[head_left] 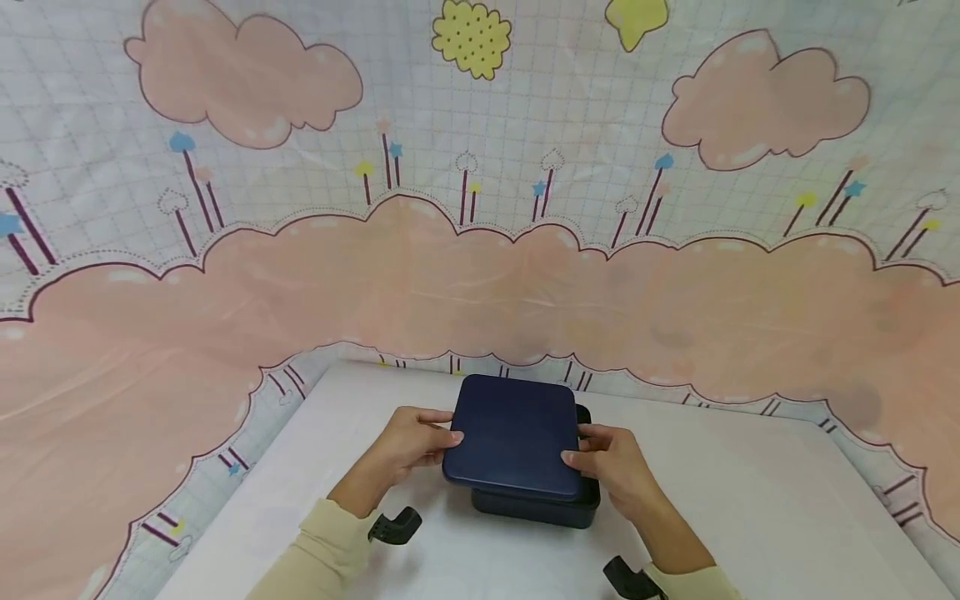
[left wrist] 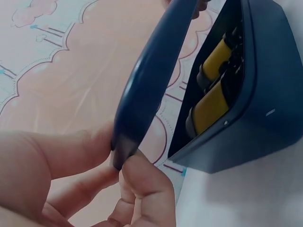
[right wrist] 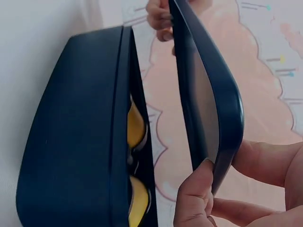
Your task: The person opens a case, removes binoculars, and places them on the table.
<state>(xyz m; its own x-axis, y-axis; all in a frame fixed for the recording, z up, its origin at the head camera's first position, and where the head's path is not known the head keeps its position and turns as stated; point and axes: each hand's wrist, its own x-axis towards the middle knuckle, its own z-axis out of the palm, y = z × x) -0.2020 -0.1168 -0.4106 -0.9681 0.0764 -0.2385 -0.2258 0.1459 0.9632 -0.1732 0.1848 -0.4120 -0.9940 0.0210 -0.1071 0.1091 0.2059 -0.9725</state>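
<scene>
A dark blue square lid [head_left: 517,437] is held above a matching dark box [head_left: 534,507], shifted to the left so the box's right side shows. My left hand [head_left: 412,442] pinches the lid's left edge between thumb and fingers. On the opposite edge, my right hand [head_left: 615,467] pinches the lid too. Both wrist views show a gap between the lid [right wrist: 227,104] and the open box [left wrist: 277,90]. Inside the box lie yellow and black objects [left wrist: 210,111]; the lid and walls partly hide them, and their kind cannot be told.
The box stands on a white table [head_left: 750,500]. Behind it hangs a printed cloth [head_left: 525,283] with pink clouds, which also runs along the table's sides. A black wrist mount [head_left: 397,527] sits at the left sleeve, another [head_left: 630,577] at the right.
</scene>
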